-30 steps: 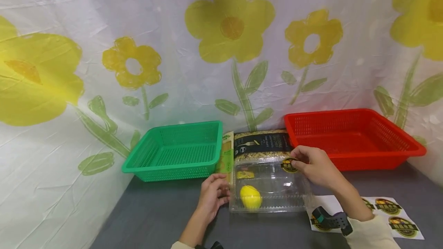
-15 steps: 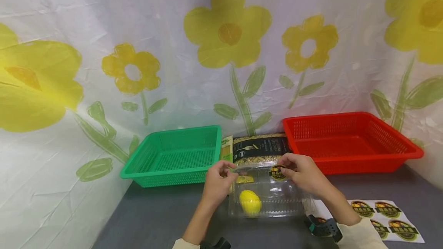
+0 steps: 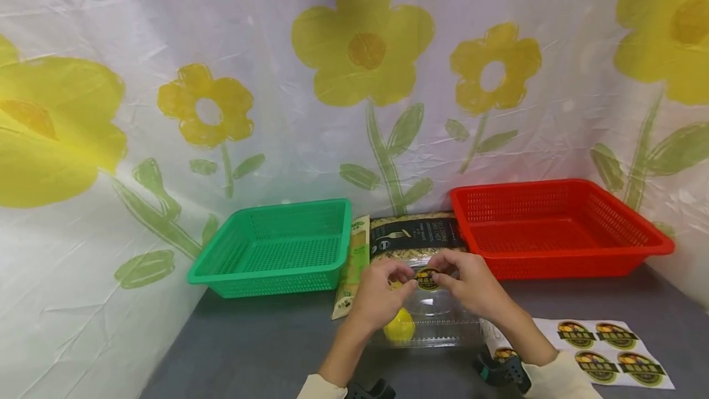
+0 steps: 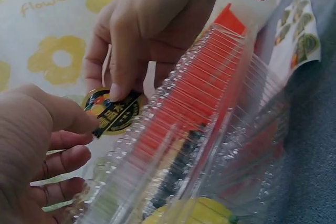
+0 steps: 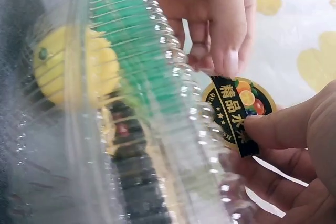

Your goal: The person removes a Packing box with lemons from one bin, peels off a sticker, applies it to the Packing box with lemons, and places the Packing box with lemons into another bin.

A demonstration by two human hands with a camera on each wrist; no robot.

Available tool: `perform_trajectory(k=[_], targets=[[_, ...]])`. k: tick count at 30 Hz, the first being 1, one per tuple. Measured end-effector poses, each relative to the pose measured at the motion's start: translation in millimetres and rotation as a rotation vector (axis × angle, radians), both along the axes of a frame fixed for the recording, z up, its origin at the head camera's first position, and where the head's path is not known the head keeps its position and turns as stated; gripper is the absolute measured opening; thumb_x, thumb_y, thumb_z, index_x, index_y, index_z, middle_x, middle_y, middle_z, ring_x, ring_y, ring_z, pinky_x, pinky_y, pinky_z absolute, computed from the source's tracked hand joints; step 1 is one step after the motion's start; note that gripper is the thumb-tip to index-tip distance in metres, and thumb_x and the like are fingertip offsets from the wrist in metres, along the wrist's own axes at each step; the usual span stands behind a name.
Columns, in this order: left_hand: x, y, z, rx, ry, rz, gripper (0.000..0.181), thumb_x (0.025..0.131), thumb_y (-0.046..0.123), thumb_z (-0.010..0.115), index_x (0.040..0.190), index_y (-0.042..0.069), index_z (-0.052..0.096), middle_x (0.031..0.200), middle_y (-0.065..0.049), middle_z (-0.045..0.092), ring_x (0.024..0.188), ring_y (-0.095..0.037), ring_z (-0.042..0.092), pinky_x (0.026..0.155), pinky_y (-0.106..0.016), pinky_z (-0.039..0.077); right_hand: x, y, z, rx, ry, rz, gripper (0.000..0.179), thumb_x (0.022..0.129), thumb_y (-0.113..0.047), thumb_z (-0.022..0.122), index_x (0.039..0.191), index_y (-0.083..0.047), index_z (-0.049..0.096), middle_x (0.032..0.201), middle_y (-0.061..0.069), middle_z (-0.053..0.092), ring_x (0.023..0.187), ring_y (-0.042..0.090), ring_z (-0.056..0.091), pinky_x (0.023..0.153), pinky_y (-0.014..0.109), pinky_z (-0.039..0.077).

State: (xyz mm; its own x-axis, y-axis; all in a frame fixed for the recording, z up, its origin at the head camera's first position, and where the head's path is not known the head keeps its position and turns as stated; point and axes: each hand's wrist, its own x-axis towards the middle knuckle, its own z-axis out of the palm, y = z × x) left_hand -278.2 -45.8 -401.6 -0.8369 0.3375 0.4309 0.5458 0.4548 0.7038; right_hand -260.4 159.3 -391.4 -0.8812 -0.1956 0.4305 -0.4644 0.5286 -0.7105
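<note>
A round black-and-gold sticker [image 3: 426,279] with fruit printed on it is held between both hands, over the far part of a clear plastic clamshell box [image 3: 451,332]. My left hand [image 3: 379,297] pinches its left end between thumb and fingers, and my right hand [image 3: 469,283] pinches the right end. In the right wrist view the sticker [image 5: 231,109] lies close beside the box's ridged edge, a thumb on each end. Inside the closed box shows a yellow fruit [image 3: 400,327], partly behind my left hand in the head view.
A green basket [image 3: 266,283] stands back left, a red basket [image 3: 565,263] back right. Between them lie a pasta bag [image 3: 415,234] and a narrow green packet [image 3: 354,260]. A sheet of similar stickers [image 3: 606,350] lies right on the dark table [image 3: 249,350].
My left hand has risen from the box's left side and moved right to take the sticker's other end. My right hand has moved left with the sticker.
</note>
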Motion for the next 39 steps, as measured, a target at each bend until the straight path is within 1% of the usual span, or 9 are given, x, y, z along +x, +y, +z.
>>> perform_trajectory(k=[4, 7, 10, 13, 17, 20, 25, 32, 39], targets=[[-2.7, 3.1, -2.8, -0.071, 0.065, 0.012, 0.004, 0.091, 0.016, 0.077, 0.087, 0.015, 0.074, 0.084, 0.010, 0.066, 0.088, -0.014, 0.058, 0.076, -0.026, 0.048, -1.6, -2, -3.2, 0.018, 0.036, -0.011, 0.019, 0.087, 0.004, 0.075, 0.098, -0.011, 0.073, 0.090, -0.001, 0.070, 0.082, 0.015, 0.064, 0.071, 0.025, 0.057], [-4.4, 5.0, -3.7, -0.117, 0.095, 0.028, 0.006, 0.091, 0.015, 0.077, 0.086, 0.016, 0.075, 0.083, 0.010, 0.066, 0.086, -0.016, 0.060, 0.076, -0.026, 0.048, -2.8, -4, -5.8, 0.031, 0.055, -0.022, 0.019, 0.086, 0.004, 0.076, 0.097, -0.011, 0.073, 0.088, -0.001, 0.070, 0.080, 0.014, 0.063, 0.071, 0.025, 0.057], [-5.7, 5.8, -3.8, -0.131, 0.096, 0.040, 0.006, 0.091, 0.016, 0.077, 0.085, 0.016, 0.076, 0.081, 0.010, 0.066, 0.081, -0.014, 0.060, 0.074, -0.025, 0.047, -4.0, -5, -7.5, 0.054, 0.071, -0.034, 0.019, 0.085, 0.004, 0.077, 0.096, -0.012, 0.074, 0.087, -0.001, 0.070, 0.078, 0.013, 0.062, 0.070, 0.025, 0.056], [-6.3, 5.6, -3.1, -0.115, 0.084, 0.044, 0.006, 0.090, 0.014, 0.077, 0.085, 0.015, 0.076, 0.080, 0.010, 0.066, 0.076, -0.010, 0.058, 0.070, -0.024, 0.047, -4.7, -6, -7.6, 0.075, 0.076, -0.043, 0.019, 0.085, 0.004, 0.077, 0.096, -0.011, 0.073, 0.086, -0.002, 0.070, 0.078, 0.012, 0.062, 0.071, 0.027, 0.057], [-6.0, 5.7, -2.9, -0.140, 0.072, 0.071, 0.006, 0.089, 0.014, 0.078, 0.083, 0.015, 0.077, 0.078, 0.011, 0.066, 0.073, -0.007, 0.055, 0.066, -0.023, 0.046, -4.7, -9, -6.8, 0.108, 0.051, -0.047, 0.020, 0.085, 0.003, 0.077, 0.097, -0.012, 0.073, 0.087, -0.003, 0.071, 0.079, 0.011, 0.062, 0.073, 0.032, 0.057], [-5.2, 6.2, -3.8, -0.199, 0.077, 0.104, 0.007, 0.088, 0.017, 0.079, 0.081, 0.017, 0.077, 0.076, 0.012, 0.065, 0.077, -0.007, 0.056, 0.072, -0.027, 0.048, -5.5, -11, -7.3, 0.141, 0.048, -0.056, 0.022, 0.083, 0.005, 0.078, 0.096, -0.012, 0.073, 0.086, -0.004, 0.071, 0.078, 0.010, 0.063, 0.074, 0.034, 0.057], [-4.3, 8.0, -5.5, -0.265, 0.106, 0.142, 0.009, 0.087, 0.020, 0.081, 0.080, 0.018, 0.077, 0.074, 0.014, 0.064, 0.083, -0.011, 0.060, 0.085, -0.035, 0.049, -6.8, -14, -10.0, 0.191, 0.086, -0.090, 0.025, 0.079, 0.005, 0.082, 0.093, -0.013, 0.072, 0.085, -0.003, 0.071, 0.075, 0.009, 0.061, 0.072, 0.033, 0.056], [-3.7, 9.7, -9.1, -0.305, 0.128, 0.170, 0.010, 0.086, 0.022, 0.081, 0.078, 0.019, 0.077, 0.072, 0.015, 0.063, 0.088, -0.014, 0.061, 0.087, -0.035, 0.049, -6.0, -14, -15.0, 0.240, 0.102, -0.125, 0.025, 0.077, 0.002, 0.085, 0.091, -0.013, 0.071, 0.080, -0.005, 0.067, 0.071, 0.009, 0.057, 0.068, 0.030, 0.053], [-1.9, 10.1, -11.1, -0.314, 0.132, 0.185, 0.008, 0.087, 0.023, 0.081, 0.082, 0.018, 0.076, 0.073, 0.014, 0.063, 0.091, -0.015, 0.062, 0.082, -0.033, 0.051, -5.3, -15, -17.7, 0.260, 0.125, -0.157, 0.026, 0.074, 0.002, 0.086, 0.092, -0.011, 0.072, 0.077, -0.004, 0.066, 0.070, 0.010, 0.057, 0.066, 0.031, 0.051]])
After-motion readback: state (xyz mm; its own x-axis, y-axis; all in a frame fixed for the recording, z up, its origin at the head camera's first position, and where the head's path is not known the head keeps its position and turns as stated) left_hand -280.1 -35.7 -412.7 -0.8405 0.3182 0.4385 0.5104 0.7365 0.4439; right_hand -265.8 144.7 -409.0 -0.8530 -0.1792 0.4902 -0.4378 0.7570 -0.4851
